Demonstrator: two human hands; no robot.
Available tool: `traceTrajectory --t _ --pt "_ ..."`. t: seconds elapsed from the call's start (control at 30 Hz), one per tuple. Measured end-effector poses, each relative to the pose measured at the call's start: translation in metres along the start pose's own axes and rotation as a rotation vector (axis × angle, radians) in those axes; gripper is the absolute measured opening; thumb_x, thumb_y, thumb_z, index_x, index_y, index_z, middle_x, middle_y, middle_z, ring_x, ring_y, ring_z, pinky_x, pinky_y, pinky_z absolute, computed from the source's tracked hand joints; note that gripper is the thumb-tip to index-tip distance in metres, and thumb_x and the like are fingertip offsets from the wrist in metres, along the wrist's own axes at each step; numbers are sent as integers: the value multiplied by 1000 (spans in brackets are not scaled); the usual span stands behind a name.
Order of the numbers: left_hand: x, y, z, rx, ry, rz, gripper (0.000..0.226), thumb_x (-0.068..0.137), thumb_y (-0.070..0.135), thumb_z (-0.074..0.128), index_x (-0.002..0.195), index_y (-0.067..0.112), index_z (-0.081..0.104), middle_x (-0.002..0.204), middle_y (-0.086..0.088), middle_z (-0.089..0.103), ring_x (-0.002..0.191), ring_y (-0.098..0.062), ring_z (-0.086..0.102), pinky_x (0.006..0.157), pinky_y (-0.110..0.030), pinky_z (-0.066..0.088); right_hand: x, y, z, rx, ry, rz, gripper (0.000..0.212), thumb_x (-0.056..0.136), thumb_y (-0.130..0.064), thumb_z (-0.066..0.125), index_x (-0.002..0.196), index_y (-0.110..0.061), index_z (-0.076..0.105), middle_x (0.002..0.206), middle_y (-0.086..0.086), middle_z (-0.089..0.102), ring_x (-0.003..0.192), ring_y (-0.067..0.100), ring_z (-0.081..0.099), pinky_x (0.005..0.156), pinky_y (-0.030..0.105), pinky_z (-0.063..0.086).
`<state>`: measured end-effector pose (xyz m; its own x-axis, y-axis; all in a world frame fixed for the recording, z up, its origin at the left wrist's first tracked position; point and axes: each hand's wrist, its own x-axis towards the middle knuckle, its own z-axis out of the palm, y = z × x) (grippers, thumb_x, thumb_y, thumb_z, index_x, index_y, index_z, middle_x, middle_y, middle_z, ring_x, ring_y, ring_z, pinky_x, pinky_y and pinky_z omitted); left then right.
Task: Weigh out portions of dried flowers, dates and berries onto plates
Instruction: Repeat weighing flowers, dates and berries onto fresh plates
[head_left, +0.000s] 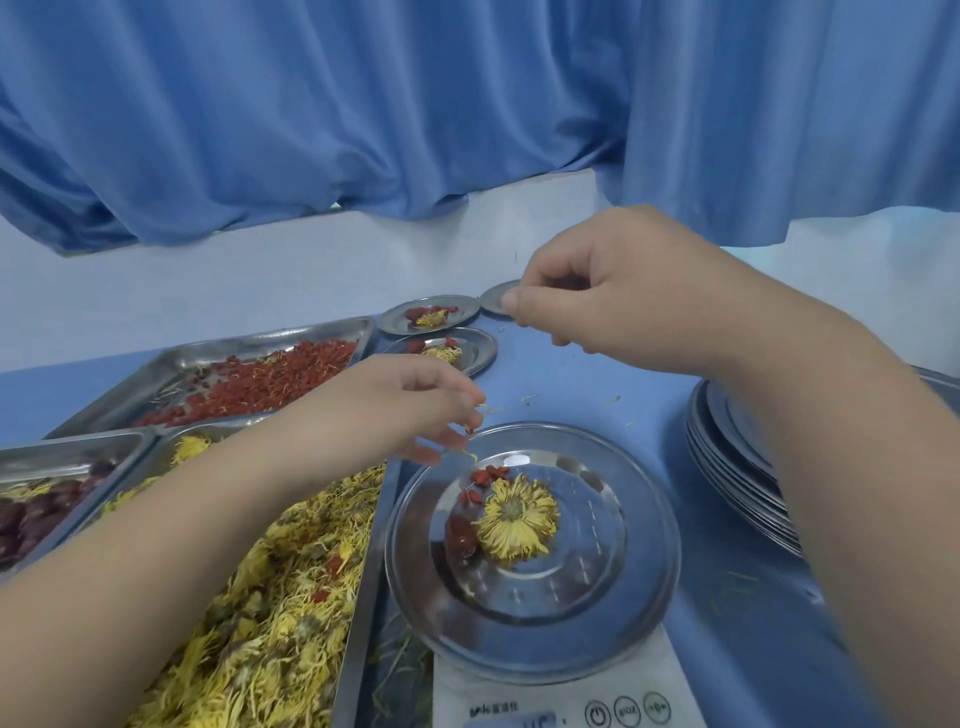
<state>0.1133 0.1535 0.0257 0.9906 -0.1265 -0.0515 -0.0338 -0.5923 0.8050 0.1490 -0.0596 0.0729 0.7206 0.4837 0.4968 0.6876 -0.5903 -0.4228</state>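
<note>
Two bare hands are held above a blue table. The left hand is poised over the far left rim of a round steel plate. Its fingers are curled and its fingertips are pinched on a small red bit, with yellow threads clinging nearby; what the bit is cannot be told. The right hand is raised farther back with fingers curled and thumb pressed to forefinger. Whether anything is held between them cannot be told.

The plate is set on a white scale, whose display is cut off at the bottom edge. Near the plate's middle a dried yellow flower is laid, with a dark red date touching its left side and a few red berries just behind it.

Three steel trays are ranged to the left: a flower tray beside the scale, a berry tray behind it, and a date tray at the far left. Two filled plates are placed behind the scale, and a third plate is partly hidden by the right hand. A stack of plates is set to the right, and a blue curtain is hung behind.
</note>
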Motion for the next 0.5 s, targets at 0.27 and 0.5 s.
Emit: traceTrajectory --t 0.27,0.5 --pt "-12 -15 2 -142 151 -35 13 96 23 61 101 15 69 87 -3 76 67 -17 70 59 -26 55 -27 -29 -29 94 54 -47 30 85 -43 61 72 -17 69 68 -5 67 61 16 62 56 32 50" --pt "-13 -17 20 33 192 -5 19 85 16 67 98 30 68 81 2 70 67 -13 64 62 -25 53 -76 -30 -14 40 -50 -109 33 84 -42 56 70 -13 67 62 4 61 53 9 50 55 26 42"
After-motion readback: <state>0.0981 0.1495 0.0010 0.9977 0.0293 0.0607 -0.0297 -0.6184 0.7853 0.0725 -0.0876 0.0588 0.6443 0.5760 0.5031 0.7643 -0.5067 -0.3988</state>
